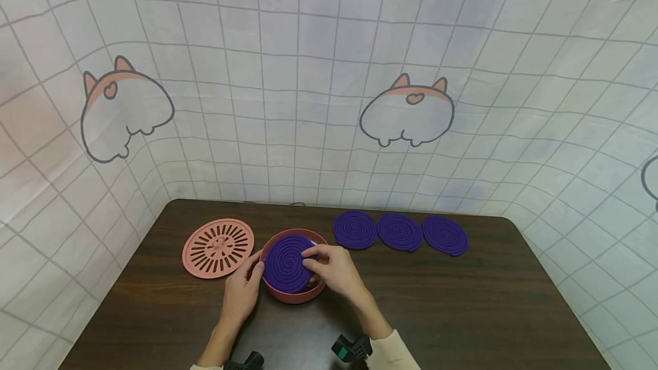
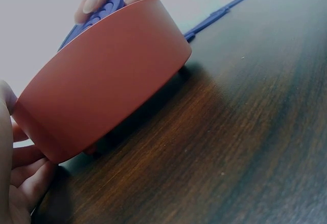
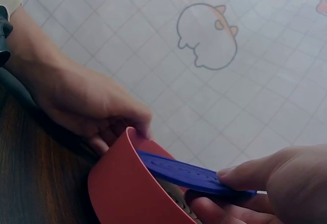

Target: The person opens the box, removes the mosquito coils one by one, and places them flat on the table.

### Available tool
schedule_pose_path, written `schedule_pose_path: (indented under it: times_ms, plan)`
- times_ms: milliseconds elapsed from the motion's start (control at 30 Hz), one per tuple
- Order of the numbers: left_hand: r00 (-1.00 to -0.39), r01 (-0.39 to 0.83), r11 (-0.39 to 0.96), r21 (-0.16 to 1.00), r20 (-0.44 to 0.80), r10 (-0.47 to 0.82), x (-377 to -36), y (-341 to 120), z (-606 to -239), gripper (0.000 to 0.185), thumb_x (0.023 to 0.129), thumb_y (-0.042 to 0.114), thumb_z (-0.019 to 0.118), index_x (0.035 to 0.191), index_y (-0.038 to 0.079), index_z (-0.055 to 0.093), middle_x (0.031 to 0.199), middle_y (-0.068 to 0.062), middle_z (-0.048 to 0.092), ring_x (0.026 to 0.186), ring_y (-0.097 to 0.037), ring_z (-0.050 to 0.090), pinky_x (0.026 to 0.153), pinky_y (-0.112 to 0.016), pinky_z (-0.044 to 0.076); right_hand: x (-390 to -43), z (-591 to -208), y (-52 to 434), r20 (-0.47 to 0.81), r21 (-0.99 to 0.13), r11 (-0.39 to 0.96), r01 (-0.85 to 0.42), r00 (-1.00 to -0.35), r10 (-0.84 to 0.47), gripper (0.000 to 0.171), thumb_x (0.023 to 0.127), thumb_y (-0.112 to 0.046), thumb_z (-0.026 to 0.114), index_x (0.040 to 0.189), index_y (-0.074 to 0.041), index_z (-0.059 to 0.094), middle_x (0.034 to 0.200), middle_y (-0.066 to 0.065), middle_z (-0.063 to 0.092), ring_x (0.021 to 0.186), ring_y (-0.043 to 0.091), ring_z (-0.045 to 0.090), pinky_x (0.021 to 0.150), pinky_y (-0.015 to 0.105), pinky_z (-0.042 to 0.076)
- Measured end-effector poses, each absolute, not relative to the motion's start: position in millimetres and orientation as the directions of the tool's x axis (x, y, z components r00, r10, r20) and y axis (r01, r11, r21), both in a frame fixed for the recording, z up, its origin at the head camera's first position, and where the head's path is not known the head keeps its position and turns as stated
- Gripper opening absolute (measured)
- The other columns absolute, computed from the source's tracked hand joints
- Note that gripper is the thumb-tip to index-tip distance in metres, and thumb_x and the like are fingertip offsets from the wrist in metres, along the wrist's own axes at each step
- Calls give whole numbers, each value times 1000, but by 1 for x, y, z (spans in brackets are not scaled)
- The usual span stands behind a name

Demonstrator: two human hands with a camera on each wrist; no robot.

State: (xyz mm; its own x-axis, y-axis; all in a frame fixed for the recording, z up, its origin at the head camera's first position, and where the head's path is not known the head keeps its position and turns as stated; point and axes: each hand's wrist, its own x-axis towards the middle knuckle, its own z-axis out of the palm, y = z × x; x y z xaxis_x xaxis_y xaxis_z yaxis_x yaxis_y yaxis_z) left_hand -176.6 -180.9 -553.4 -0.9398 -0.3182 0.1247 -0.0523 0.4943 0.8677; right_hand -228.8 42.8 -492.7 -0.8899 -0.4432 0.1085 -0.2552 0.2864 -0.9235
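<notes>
While the right hand (image 1: pixel 334 267) pinches the purple coil (image 1: pixel 288 262) by its near edge, thumb below and fingers on top, the coil sits tilted across the pink round holder (image 1: pixel 293 293), one side inside and the other side above the rim. I think the thin spiral can crack if the fingers press too hard or if it is pushed down while it is not level, because the rim would work as a lever against it. The left hand (image 1: pixel 241 293) curls around the left wall of the holder and keeps it steady. In the left wrist view the holder looks lifted a little on one side, so it may slip or rock on the smooth dark table (image 1: pixel 462 313) if this grip becomes loose.

Just left of the holder lies the slotted pink lid (image 1: pixel 218 247), flat and apart from it. Behind and to the right, three more purple coils (image 1: pixel 400 232) lie in a row, well clear of both hands. Nothing stands between the hands and the holder. A checked cloth with cartoon animals (image 1: pixel 406 110) hangs behind the table.
</notes>
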Motion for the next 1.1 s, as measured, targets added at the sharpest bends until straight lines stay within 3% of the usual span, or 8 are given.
schedule_pose_path:
  times_ms: [300, 733, 967, 1100]
  plan:
    - [-942, -48, 490, 871, 124, -312, -176, -181, -553, 41, 105, 36, 50, 139, 17, 61, 136, -9, 66, 127, -28, 62, 103, -50, 50, -228, -490, 42, 138, -920, 281, -274, -896, -422, 16, 92, -9, 71, 106, -5, 76, 80, 14, 76, 59, 24, 69, 47, 22, 49]
    - [-940, -53, 492, 869, 123, -317, -176, -182, -554, 40, 105, 36, 50, 139, 18, 61, 134, -8, 67, 124, -27, 63, 102, -49, 50, -229, -491, 42, 157, -915, 289, -280, -910, -383, 15, 91, -8, 71, 105, -3, 76, 76, 16, 74, 57, 24, 68, 45, 20, 44]
    - [-937, -33, 499, 866, 148, -318, -176, -181, -553, 39, 105, 33, 50, 138, 17, 62, 132, -9, 68, 123, -27, 64, 101, -50, 51, -229, -490, 43, 172, -900, 319, -296, -915, -366, 15, 91, -6, 70, 105, -3, 76, 80, 15, 74, 61, 25, 67, 50, 18, 47]
    - [-934, -34, 503, 863, 152, -323, -176, -180, -553, 38, 105, 33, 51, 138, 18, 63, 131, -8, 69, 122, -26, 64, 100, -49, 51, -229, -489, 44, 179, -899, 319, -300, -917, -358, 15, 91, -5, 69, 105, -4, 76, 77, 13, 73, 61, 27, 66, 47, 17, 42]
